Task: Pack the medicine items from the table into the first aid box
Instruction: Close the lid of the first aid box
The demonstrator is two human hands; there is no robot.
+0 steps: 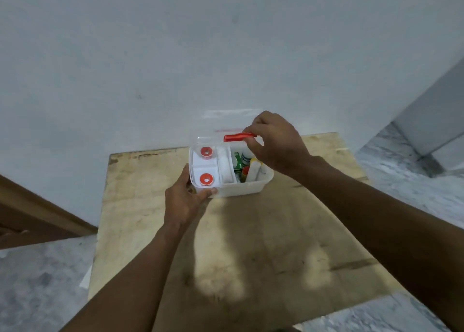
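While my left hand grips the translucent white plastic first aid box, right-hand fingers pinch its red handle; bare plywood tabletop, packing apparently complete, lid unclosed.

One table. One box with one clear lid and one red handle. Inside it: two red-capped rolls, one white roll, and a crowded cluster of green, white and yellow items, too jumbled to count. Two hands: left, right.
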